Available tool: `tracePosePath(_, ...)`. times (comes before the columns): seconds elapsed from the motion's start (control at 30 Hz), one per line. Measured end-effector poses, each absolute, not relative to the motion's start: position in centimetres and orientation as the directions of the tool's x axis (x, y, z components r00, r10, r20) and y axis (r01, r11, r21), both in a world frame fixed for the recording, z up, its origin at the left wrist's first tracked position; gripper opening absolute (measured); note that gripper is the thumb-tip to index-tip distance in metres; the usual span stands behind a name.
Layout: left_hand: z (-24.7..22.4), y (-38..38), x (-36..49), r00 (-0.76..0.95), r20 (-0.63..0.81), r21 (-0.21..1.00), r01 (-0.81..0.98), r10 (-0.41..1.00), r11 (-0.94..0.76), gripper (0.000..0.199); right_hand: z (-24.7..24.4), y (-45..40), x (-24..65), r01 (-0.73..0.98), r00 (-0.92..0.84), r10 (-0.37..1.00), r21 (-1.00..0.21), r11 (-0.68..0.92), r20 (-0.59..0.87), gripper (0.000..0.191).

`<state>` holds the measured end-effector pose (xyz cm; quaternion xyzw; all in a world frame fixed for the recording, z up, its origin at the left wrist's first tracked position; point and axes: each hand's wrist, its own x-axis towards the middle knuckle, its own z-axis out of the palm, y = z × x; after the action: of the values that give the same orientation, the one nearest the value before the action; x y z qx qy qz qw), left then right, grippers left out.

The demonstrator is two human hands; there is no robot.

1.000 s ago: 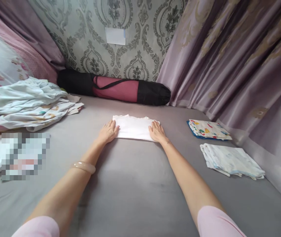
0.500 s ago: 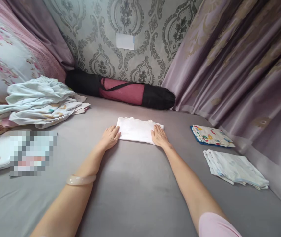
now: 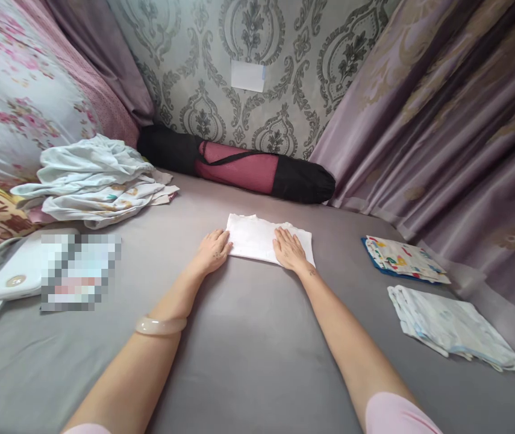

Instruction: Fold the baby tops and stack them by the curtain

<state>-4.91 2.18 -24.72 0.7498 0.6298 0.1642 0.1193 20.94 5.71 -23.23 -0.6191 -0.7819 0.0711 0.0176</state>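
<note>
A white folded cloth (image 3: 252, 238) lies flat on the grey sheet (image 3: 248, 337) in the middle of the view. My left hand (image 3: 214, 248) rests at the cloth's left edge, palm down, with its fingertips touching it. Flat on the right part of the cloth lies my right hand (image 3: 290, 248), fingers stretched out, and some of the cloth shows to the right of it. Neither hand grips anything. A pale bangle (image 3: 161, 326) is around my left forearm.
Rumpled clothes (image 3: 99, 181) are heaped at the left, behind a white device (image 3: 26, 271) and a blurred flat item (image 3: 81, 271). Two folded stacks, one colourful (image 3: 406, 259), one pale (image 3: 453, 328), lie right. A black and pink bag (image 3: 239, 169) lies along the wall.
My right hand has slid left over the cloth, away from its right edge. My left hand stays at the left edge. The whole view has shifted slightly, with most things now further right.
</note>
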Motion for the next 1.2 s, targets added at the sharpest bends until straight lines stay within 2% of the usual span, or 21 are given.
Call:
tracePosePath(0.2,-25.3,2.4,-5.1,0.145,0.156,0.412,0.889,0.977,-0.198,0.048,-21.5,6.0,19.7,0.975,-0.199,0.971,-0.125,0.183,-0.129,0.061)
tracePosePath(0.4,-25.2,2.4,-5.1,0.144,0.153,0.405,0.893,0.978,-0.195,0.048,-21.4,6.5,15.5,0.941,-0.29,0.957,-0.185,0.285,-0.004,0.062)
tracePosePath(0.6,-25.5,2.7,-5.2,0.16,0.159,0.414,0.885,0.974,-0.213,0.049,-23.7,6.5,15.0,0.945,-0.287,0.957,-0.174,0.277,-0.033,0.062)
tracePosePath(0.8,-25.9,2.9,-5.3,0.157,0.19,0.413,0.883,0.969,-0.224,0.043,-22.1,6.8,14.6,0.946,-0.27,0.957,-0.215,0.242,-0.11,0.063)
tracePosePath(0.97,-25.9,3.0,-5.4,0.149,0.201,0.422,0.879,0.968,-0.223,0.04,-21.4,7.2,12.1,0.922,-0.301,0.954,-0.254,0.292,0.005,0.062)
tracePosePath(1.2,-25.7,3.0,-5.5,0.141,0.227,0.456,0.859,0.964,-0.233,0.037,-24.0,7.0,10.6,0.923,-0.312,0.949,-0.221,0.316,0.05,0.06)
